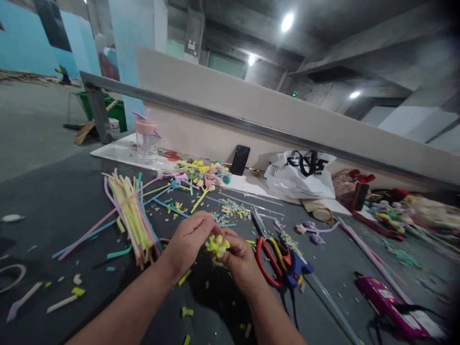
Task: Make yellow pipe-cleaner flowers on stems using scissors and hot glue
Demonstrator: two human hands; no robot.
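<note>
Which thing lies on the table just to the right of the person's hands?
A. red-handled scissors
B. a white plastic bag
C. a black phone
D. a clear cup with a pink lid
A: the red-handled scissors lie right beside the right hand, while both hands hold a small yellow flower; the other things stand farther back.

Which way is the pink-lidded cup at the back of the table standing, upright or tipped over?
Upright. The pink-lidded cup stands on its base on the white board, lid uppermost, clear body below it, well beyond both hands.
</note>
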